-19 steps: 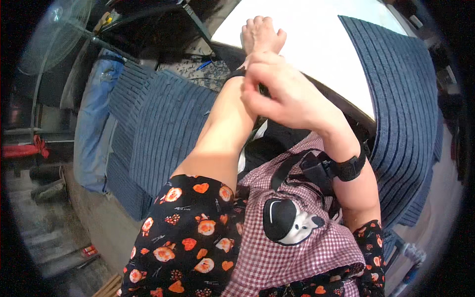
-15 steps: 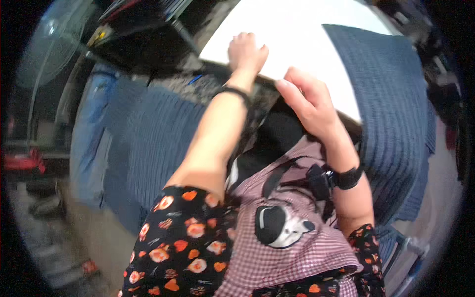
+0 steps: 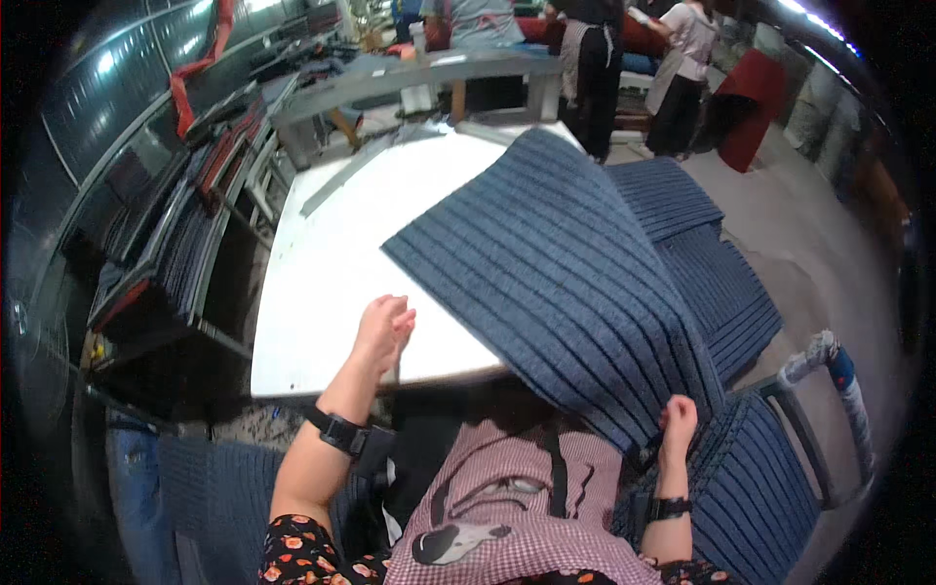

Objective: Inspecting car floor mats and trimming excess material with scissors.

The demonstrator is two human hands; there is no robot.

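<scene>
A large blue-grey mat with dark ribbed stripes (image 3: pixel 546 263) lies slantwise over the right part of the white tabletop (image 3: pixel 322 312). Its near right end hangs past the table's edge. At that end my right hand (image 3: pixel 678 424) is closed, its fingers curled on the mat's border. My left hand (image 3: pixel 385 331) hovers above the table's near edge, left of the mat, with loosely bent fingers and nothing in them. Under the hanging end, more striped mats (image 3: pixel 756 478) show beside a metal frame.
Further striped mats (image 3: pixel 717 292) are stacked beyond the table's right side. On the left stands a rack (image 3: pixel 185 244) of mats. A metal bar structure (image 3: pixel 419 83) crosses the table's far end. Two people (image 3: pixel 682 68) stand at the back right. A wrapped tubular handle (image 3: pixel 848 400) rises at right.
The view has tilted up. The striped mat now covers more of the tabletop, turned slantwise. My right hand has moved rightward to the mat's near end; my left hand stays over the table.
</scene>
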